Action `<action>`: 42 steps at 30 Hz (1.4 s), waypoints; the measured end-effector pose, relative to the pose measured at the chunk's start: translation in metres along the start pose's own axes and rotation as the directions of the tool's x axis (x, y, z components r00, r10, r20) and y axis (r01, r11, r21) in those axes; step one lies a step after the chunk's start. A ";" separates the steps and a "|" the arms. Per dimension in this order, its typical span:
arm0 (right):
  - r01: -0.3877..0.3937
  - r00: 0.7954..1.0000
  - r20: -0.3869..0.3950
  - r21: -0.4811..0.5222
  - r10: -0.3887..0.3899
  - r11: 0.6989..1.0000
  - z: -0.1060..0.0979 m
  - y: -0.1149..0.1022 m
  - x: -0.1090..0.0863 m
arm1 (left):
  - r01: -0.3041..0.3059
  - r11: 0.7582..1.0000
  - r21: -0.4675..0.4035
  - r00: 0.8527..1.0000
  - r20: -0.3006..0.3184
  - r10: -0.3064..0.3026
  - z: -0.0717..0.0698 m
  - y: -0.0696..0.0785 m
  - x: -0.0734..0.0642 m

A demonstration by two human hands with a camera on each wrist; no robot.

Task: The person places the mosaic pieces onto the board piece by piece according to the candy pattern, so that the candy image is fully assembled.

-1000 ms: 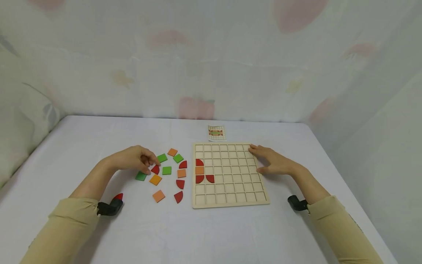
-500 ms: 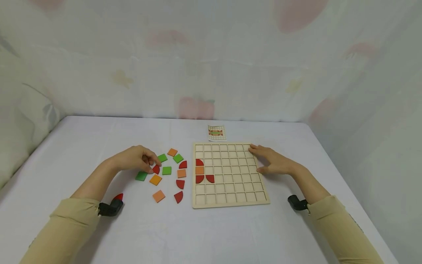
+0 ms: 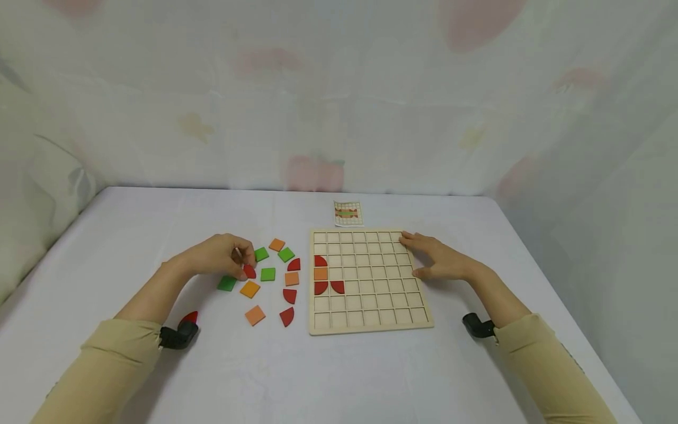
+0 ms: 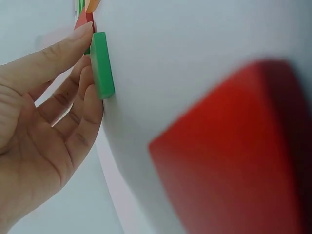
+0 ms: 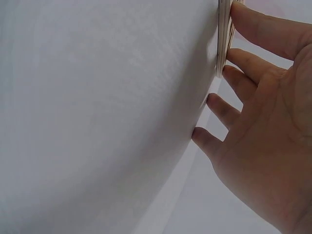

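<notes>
My left hand [image 3: 225,256] pinches a red quarter-circle tile [image 3: 249,271] between thumb and fingers, low at the table left of the board. In the left wrist view the thumb tip lies against that red tile [image 4: 89,18], and a green square tile [image 4: 102,66] stands close beside the fingers. The wooden grid board [image 3: 371,329] holds three red quarter-circle tiles and one orange square tile [image 3: 321,273] at its left side. My right hand [image 3: 436,257] rests with spread, fairly straight fingers on the board's right edge [image 5: 224,39].
Between left hand and board lie several loose tiles: green squares [image 3: 268,274], orange squares [image 3: 255,315] and red quarter circles [image 3: 287,317]. Another red quarter circle [image 3: 189,317] lies by the left wrist camera. A small pattern card [image 3: 348,222] lies behind the board.
The left thumb and fingers have closed on the red quarter-circle tile, which has tilted and shifted slightly left. The right hand and the board stay as they were.
</notes>
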State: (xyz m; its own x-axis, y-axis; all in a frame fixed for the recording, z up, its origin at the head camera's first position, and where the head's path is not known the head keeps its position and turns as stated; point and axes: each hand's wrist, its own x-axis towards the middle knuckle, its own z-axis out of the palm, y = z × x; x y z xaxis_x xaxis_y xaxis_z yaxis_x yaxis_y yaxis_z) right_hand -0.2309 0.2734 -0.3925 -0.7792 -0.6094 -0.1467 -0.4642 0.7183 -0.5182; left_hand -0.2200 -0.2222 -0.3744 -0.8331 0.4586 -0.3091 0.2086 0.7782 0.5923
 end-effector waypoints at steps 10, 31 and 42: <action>-0.011 1.000 0.002 0.025 0.011 1.000 0.002 0.002 0.001 | -0.026 1.000 -0.015 1.000 -0.011 0.025 -0.001 -0.003 0.002; -0.005 1.000 -0.006 0.020 0.005 1.000 0.001 0.001 -0.001 | -0.061 0.993 -0.105 0.997 -0.051 0.056 0.004 0.021 0.008; -0.003 1.000 -0.007 0.015 0.003 1.000 0.001 -0.001 0.001 | -0.076 0.988 -0.133 0.981 -0.188 0.050 0.030 0.055 0.025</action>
State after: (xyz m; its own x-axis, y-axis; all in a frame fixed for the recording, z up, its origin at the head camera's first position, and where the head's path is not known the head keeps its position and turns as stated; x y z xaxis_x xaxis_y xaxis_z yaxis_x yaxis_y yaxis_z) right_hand -0.2304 0.2719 -0.3933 -0.7835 -0.6048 -0.1425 -0.4553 0.7148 -0.5308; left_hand -0.2135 -0.1550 -0.3716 -0.9031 0.4082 -0.1335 0.2013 0.6770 0.7079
